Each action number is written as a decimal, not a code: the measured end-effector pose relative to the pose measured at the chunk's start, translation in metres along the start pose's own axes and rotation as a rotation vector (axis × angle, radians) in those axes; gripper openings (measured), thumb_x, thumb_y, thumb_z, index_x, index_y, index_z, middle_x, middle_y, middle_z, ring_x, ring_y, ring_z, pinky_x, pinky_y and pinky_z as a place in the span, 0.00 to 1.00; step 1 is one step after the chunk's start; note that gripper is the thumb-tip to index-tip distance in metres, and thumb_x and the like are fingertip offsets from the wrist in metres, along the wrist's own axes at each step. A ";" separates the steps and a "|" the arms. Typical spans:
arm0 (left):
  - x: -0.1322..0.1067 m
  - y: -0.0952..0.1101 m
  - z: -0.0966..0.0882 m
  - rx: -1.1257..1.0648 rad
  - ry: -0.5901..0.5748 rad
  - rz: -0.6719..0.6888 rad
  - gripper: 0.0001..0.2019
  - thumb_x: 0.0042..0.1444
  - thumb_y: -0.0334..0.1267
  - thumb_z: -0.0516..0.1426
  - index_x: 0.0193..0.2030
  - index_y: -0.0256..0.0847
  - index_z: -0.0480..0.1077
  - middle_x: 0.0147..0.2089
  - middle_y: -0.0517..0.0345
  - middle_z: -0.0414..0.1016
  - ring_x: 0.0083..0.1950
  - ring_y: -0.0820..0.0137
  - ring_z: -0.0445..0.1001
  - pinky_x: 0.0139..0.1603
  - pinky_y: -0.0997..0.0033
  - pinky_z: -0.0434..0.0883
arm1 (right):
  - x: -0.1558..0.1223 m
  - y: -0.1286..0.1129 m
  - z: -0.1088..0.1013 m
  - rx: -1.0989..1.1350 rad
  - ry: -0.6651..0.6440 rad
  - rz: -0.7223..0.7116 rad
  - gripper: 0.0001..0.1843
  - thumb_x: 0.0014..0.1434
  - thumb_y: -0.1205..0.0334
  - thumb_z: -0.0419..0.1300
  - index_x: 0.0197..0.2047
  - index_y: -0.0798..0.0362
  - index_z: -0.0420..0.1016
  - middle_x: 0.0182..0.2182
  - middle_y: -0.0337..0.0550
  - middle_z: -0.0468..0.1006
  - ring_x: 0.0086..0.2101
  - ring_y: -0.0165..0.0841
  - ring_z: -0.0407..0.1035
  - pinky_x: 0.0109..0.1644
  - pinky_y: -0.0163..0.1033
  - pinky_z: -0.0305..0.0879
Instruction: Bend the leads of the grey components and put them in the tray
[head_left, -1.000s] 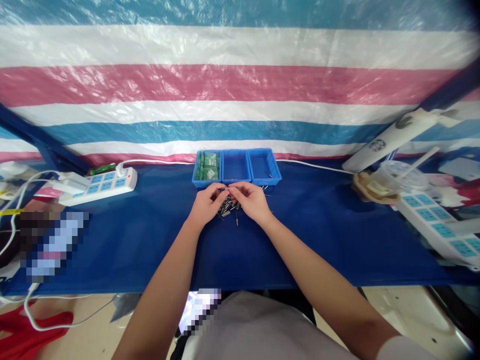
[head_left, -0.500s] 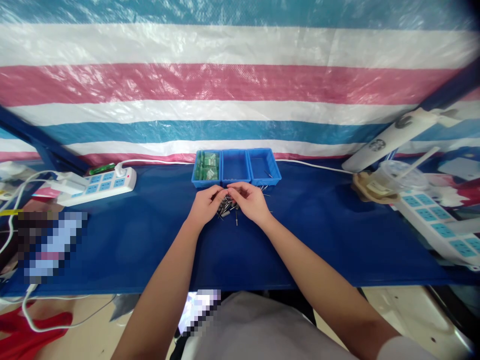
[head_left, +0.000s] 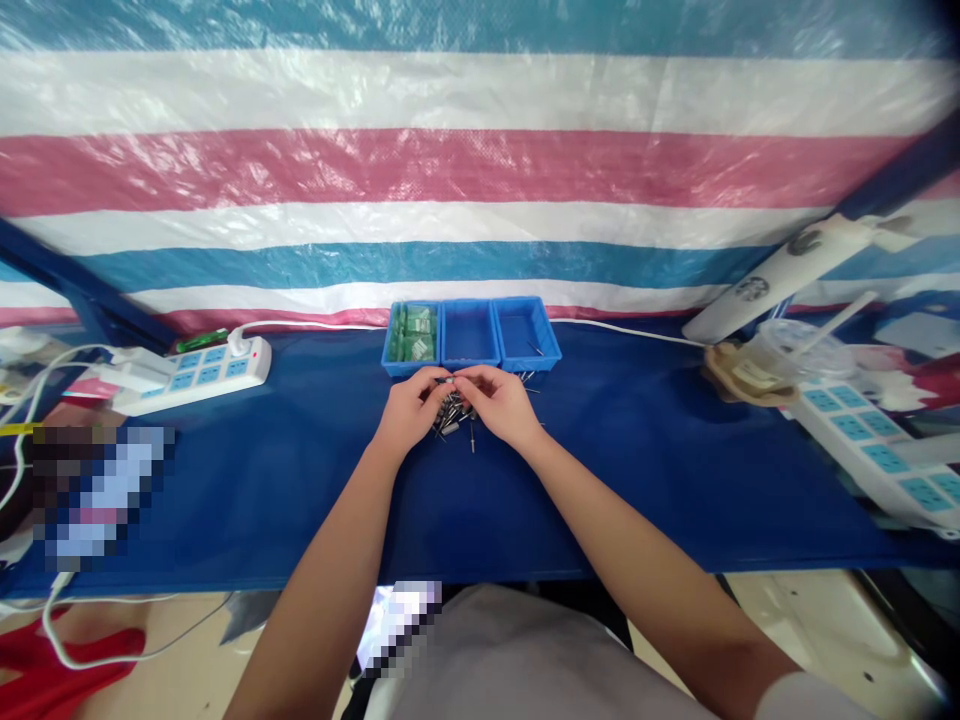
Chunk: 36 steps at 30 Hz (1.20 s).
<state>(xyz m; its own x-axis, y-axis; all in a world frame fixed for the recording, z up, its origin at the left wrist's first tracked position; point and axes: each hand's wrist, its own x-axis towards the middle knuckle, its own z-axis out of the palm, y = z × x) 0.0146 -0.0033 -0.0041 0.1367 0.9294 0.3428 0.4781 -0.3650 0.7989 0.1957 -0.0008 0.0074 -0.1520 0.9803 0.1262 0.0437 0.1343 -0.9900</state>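
My left hand [head_left: 411,408] and my right hand [head_left: 499,402] meet fingertip to fingertip over a small heap of thin metal pins [head_left: 454,418] on the blue table cover [head_left: 300,480]. Both hands are closed in a pinch on one small part held between them, too small to name. Just beyond the fingers stand three joined blue trays: the left tray [head_left: 412,338] holds green parts, the middle tray [head_left: 469,338] looks bare, and the right tray [head_left: 527,336] has a pin or two in it.
A white power strip [head_left: 196,368] with a plugged cable lies at the back left. At the right are a plastic cup with a straw [head_left: 787,355], a white lamp arm [head_left: 780,275] and another power strip [head_left: 877,445]. A striped tarpaulin [head_left: 480,170] closes the back.
Both hands have stayed over the pin heap, the fingertips only shifting slightly as they work the small part between them.
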 end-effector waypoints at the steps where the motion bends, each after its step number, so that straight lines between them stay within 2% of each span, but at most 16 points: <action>1: 0.000 0.000 0.000 -0.004 -0.007 -0.009 0.13 0.66 0.48 0.58 0.45 0.42 0.77 0.27 0.63 0.76 0.28 0.73 0.74 0.35 0.74 0.70 | -0.001 -0.001 0.000 -0.013 -0.007 -0.010 0.19 0.58 0.45 0.66 0.44 0.51 0.82 0.32 0.43 0.83 0.28 0.34 0.75 0.34 0.40 0.72; 6: -0.001 -0.002 -0.002 -0.035 -0.021 -0.033 0.16 0.67 0.50 0.56 0.39 0.40 0.76 0.25 0.63 0.75 0.25 0.74 0.71 0.31 0.75 0.68 | -0.004 -0.005 0.001 -0.111 -0.047 -0.060 0.17 0.60 0.49 0.66 0.46 0.51 0.82 0.38 0.45 0.85 0.32 0.35 0.76 0.39 0.42 0.74; 10: 0.000 -0.002 -0.002 -0.044 0.001 -0.025 0.16 0.65 0.51 0.59 0.38 0.40 0.77 0.27 0.62 0.77 0.27 0.73 0.72 0.32 0.74 0.69 | -0.006 -0.008 0.001 -0.258 -0.035 -0.180 0.13 0.63 0.51 0.63 0.46 0.49 0.82 0.43 0.46 0.84 0.36 0.37 0.77 0.42 0.45 0.75; 13: 0.000 -0.002 -0.001 -0.048 -0.003 -0.006 0.16 0.66 0.50 0.58 0.41 0.40 0.79 0.29 0.61 0.78 0.27 0.73 0.73 0.33 0.74 0.70 | -0.004 -0.011 0.000 -0.375 0.013 -0.311 0.08 0.62 0.55 0.65 0.41 0.49 0.83 0.40 0.48 0.83 0.41 0.41 0.75 0.45 0.46 0.73; 16: -0.001 0.000 -0.001 -0.043 0.012 -0.005 0.18 0.69 0.50 0.54 0.44 0.40 0.80 0.29 0.60 0.78 0.27 0.73 0.73 0.33 0.74 0.71 | 0.004 -0.013 -0.006 -0.447 0.068 -0.391 0.06 0.61 0.59 0.66 0.40 0.49 0.83 0.37 0.47 0.82 0.41 0.42 0.74 0.46 0.47 0.72; 19: -0.002 0.002 -0.001 -0.023 0.024 -0.022 0.20 0.70 0.50 0.52 0.46 0.40 0.80 0.27 0.61 0.76 0.27 0.73 0.73 0.33 0.74 0.70 | 0.018 -0.012 -0.016 -0.515 0.176 -0.416 0.11 0.62 0.59 0.63 0.48 0.49 0.82 0.37 0.47 0.81 0.40 0.42 0.73 0.44 0.47 0.72; 22: -0.003 0.002 -0.001 0.004 0.022 -0.032 0.21 0.70 0.50 0.51 0.45 0.40 0.80 0.25 0.62 0.74 0.26 0.73 0.71 0.32 0.74 0.69 | 0.030 -0.009 -0.028 -0.639 0.242 -0.455 0.18 0.65 0.63 0.58 0.57 0.49 0.78 0.39 0.46 0.82 0.42 0.43 0.71 0.50 0.51 0.70; 24: -0.003 0.003 -0.001 0.014 0.020 -0.035 0.20 0.70 0.50 0.51 0.45 0.40 0.80 0.25 0.62 0.74 0.25 0.73 0.71 0.32 0.74 0.68 | 0.034 -0.007 -0.032 -0.725 0.245 -0.452 0.16 0.65 0.64 0.57 0.53 0.49 0.80 0.40 0.47 0.83 0.45 0.45 0.71 0.54 0.53 0.66; 28: -0.003 0.002 -0.001 0.005 0.018 -0.032 0.19 0.70 0.49 0.51 0.45 0.40 0.80 0.25 0.62 0.74 0.25 0.74 0.71 0.32 0.75 0.68 | 0.033 -0.001 -0.031 -0.854 0.254 -0.384 0.12 0.65 0.63 0.59 0.49 0.49 0.82 0.42 0.48 0.85 0.49 0.48 0.69 0.54 0.55 0.60; 36: -0.002 0.001 -0.002 0.028 0.024 -0.024 0.21 0.71 0.50 0.50 0.46 0.40 0.80 0.25 0.62 0.74 0.26 0.73 0.71 0.33 0.74 0.68 | 0.031 0.001 -0.031 -0.912 0.204 -0.326 0.12 0.66 0.60 0.58 0.45 0.49 0.83 0.38 0.49 0.83 0.50 0.48 0.68 0.55 0.54 0.55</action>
<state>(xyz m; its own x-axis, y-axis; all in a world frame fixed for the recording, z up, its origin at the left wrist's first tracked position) 0.0129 -0.0061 -0.0027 0.1042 0.9362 0.3358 0.5054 -0.3406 0.7928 0.2218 0.0344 0.0120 -0.1223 0.8703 0.4771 0.7870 0.3779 -0.4876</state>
